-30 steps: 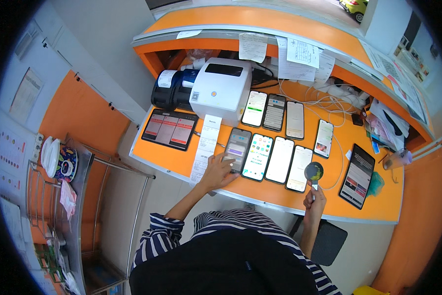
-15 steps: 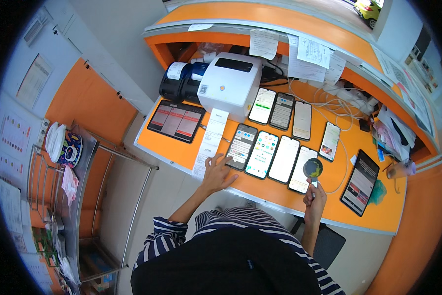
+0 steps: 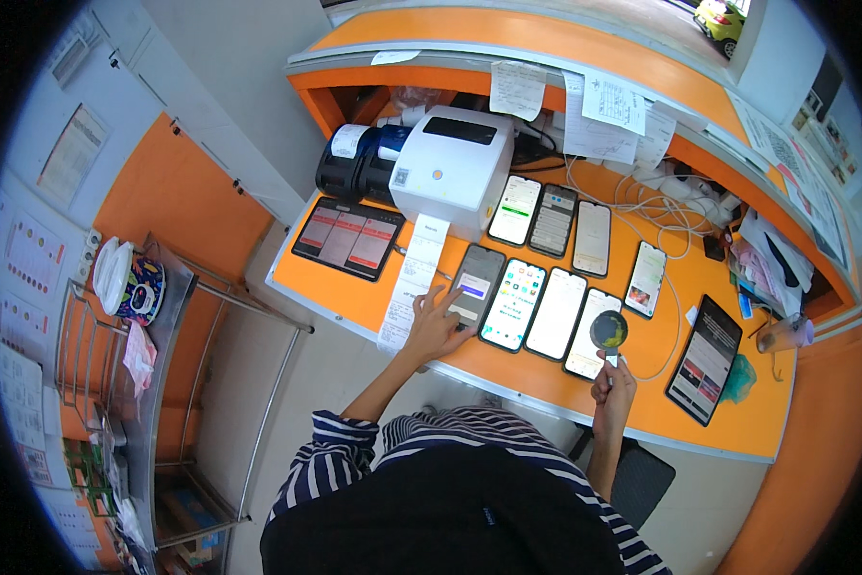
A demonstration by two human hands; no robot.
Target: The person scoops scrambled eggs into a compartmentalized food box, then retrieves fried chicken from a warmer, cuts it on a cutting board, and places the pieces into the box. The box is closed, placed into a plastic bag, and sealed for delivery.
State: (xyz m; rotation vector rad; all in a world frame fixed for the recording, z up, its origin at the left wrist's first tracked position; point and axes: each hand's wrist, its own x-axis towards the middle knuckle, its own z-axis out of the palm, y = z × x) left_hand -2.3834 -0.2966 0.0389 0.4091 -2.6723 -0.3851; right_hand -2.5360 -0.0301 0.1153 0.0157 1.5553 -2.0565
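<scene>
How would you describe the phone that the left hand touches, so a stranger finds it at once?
Start at the big white label printer on the orange desk. Just in front of it lies a row of phones; take the leftmost one, the dark-framed phone beside the long paper receipt strip. Only this one has the left hand on it.

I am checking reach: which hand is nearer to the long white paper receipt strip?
Left hand lies beside the long white paper receipt strip; right hand is far across the phones.
</scene>
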